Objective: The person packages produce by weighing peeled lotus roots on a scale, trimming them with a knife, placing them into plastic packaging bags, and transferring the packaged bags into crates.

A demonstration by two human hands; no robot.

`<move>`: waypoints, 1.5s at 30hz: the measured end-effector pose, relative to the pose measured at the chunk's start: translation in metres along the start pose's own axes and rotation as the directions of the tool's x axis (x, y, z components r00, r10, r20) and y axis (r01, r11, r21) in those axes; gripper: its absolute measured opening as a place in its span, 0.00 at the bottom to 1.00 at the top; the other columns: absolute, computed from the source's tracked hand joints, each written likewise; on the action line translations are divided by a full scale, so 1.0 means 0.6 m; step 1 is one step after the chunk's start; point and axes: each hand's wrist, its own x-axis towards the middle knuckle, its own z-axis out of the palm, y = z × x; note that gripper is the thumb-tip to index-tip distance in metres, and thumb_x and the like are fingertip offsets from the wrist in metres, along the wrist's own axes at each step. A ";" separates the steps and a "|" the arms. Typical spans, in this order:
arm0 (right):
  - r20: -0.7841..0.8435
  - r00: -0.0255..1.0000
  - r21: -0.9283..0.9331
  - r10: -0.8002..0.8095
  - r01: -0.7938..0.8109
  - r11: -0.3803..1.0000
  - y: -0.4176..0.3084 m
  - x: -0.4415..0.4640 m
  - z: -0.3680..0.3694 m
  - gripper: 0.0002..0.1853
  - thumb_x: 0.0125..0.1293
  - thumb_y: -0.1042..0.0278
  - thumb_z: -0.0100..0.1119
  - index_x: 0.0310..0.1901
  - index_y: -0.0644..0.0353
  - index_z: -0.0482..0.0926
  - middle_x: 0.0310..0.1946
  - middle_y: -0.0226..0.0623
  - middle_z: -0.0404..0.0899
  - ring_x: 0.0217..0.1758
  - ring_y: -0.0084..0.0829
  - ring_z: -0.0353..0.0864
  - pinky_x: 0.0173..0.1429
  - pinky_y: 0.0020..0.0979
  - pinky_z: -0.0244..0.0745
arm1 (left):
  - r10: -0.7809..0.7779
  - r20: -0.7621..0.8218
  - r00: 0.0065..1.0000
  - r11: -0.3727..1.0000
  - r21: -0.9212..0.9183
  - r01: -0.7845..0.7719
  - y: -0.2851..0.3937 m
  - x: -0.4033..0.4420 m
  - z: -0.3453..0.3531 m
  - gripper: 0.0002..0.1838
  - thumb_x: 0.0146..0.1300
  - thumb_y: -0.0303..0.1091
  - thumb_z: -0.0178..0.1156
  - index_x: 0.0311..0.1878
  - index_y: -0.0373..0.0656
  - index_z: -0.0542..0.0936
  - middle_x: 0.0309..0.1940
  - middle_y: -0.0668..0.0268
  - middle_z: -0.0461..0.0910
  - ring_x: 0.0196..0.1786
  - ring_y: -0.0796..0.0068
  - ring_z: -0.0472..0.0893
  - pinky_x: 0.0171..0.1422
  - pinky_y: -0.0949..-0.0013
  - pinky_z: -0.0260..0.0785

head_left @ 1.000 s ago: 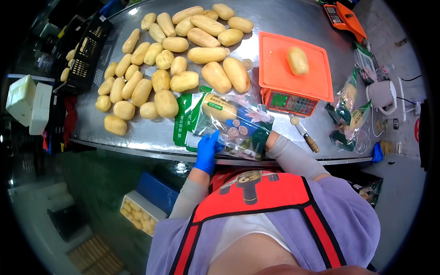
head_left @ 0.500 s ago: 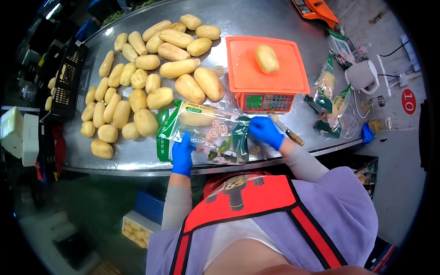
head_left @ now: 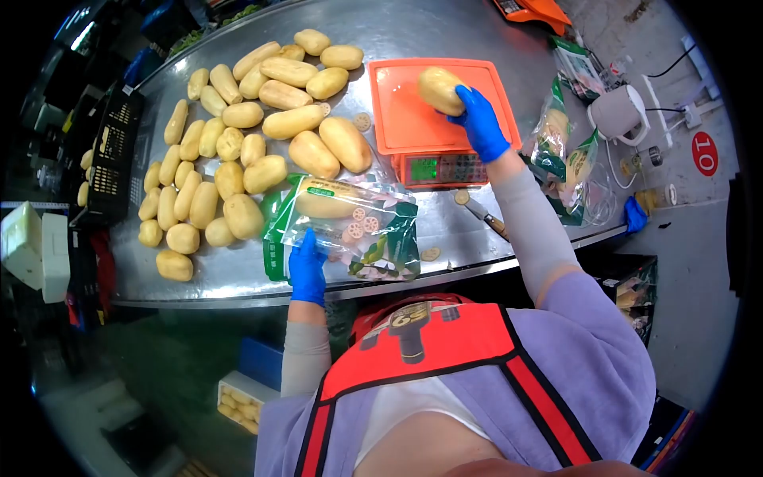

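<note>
In a blue glove, my left hand (head_left: 307, 270) grips the near edge of a clear and green printed plastic bag (head_left: 389, 238). A lotus root section (head_left: 322, 203) shows inside the bag, which lies at the table's front edge. My right hand (head_left: 480, 123), also gloved in blue, has its fingers closed around the right end of a lotus root section (head_left: 437, 89). That piece is over the orange pan of a weighing scale (head_left: 397, 131); I cannot tell if it still touches the pan. Many loose lotus root sections (head_left: 286, 72) lie on the left of the table.
A knife (head_left: 486, 219) lies below the scale beside small cut root ends (head_left: 430, 254). Filled bags (head_left: 550, 135) and a white kettle (head_left: 618, 115) stand at the right. A black crate (head_left: 115, 151) borders the metal table (head_left: 238, 278) at the left.
My right hand has let go of the bag's right end and moved up to the scale, taking hold of the lotus root there. My left hand still holds the bag.
</note>
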 end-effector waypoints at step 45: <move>0.802 0.594 -0.402 0.066 0.455 0.794 0.106 -0.261 0.286 0.18 0.60 0.49 0.49 0.48 0.45 0.76 0.43 0.35 0.77 0.49 0.37 0.73 0.52 0.37 0.68 | -0.299 0.313 0.901 0.922 0.339 0.188 -0.035 -0.066 -0.044 0.15 0.66 0.40 0.50 0.46 0.38 0.74 0.34 0.63 0.77 0.33 0.75 0.78 0.40 0.73 0.72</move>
